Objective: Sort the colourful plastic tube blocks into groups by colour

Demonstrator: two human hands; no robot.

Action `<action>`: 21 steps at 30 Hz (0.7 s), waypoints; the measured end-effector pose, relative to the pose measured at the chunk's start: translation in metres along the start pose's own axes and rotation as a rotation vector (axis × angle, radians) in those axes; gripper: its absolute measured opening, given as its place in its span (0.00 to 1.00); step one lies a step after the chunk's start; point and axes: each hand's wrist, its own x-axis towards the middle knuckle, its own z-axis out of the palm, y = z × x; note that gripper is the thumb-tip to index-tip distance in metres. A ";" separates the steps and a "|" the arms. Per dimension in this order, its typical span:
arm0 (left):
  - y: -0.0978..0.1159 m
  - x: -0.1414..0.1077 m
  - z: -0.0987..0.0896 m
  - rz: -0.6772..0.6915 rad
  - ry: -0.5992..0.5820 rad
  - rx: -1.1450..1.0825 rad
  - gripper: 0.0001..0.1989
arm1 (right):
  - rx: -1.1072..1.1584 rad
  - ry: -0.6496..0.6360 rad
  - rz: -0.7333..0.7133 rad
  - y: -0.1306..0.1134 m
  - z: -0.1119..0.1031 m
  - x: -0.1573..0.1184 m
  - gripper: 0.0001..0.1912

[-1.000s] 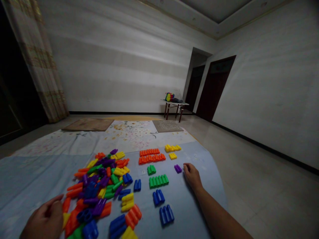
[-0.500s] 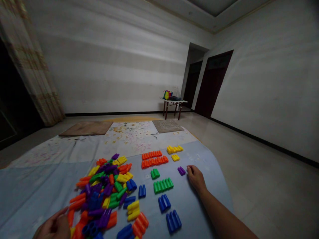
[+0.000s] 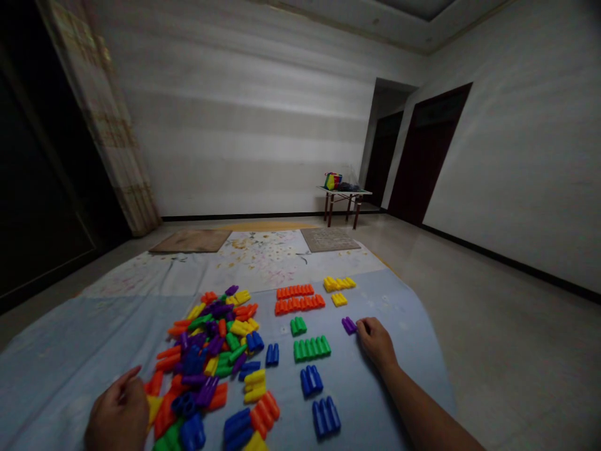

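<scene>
At the right, my right hand (image 3: 374,339) has its fingers pressed together at the right end of a small joined purple bullet-shaped block (image 3: 349,325) lying on the cloth. My left hand (image 3: 119,410) is curled at the left side of a mixed pile of bullet-shaped plastic blocks (image 3: 206,360), beside a yellow block (image 3: 154,408); what its fingers hold, if anything, is hidden. In the middle stand sorted groups: orange rows (image 3: 299,304), yellow blocks (image 3: 340,284), green blocks (image 3: 312,348) and blue blocks (image 3: 325,417).
A pale blue and floral cloth (image 3: 370,382) covers the table. Two flat mats (image 3: 190,241) lie at its far side. A small table (image 3: 345,191) with a colourful bag stands by the far wall. Dark doors are at the right, a curtain at the left.
The view has turned slightly left. My right hand has come closer to the purple block and now touches it. More of my left hand shows beside the pile.
</scene>
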 end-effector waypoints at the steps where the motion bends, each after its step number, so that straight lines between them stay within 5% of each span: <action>1: 0.007 -0.003 -0.006 -0.033 -0.021 0.008 0.18 | -0.003 -0.008 -0.004 0.001 0.000 0.000 0.16; 8: 0.022 -0.032 -0.037 -0.047 -0.132 0.008 0.23 | 0.047 -0.049 -0.015 0.005 0.001 0.001 0.16; 21: 0.011 -0.043 -0.026 -0.089 -0.153 0.066 0.24 | 0.218 -0.077 0.046 0.008 -0.010 -0.007 0.18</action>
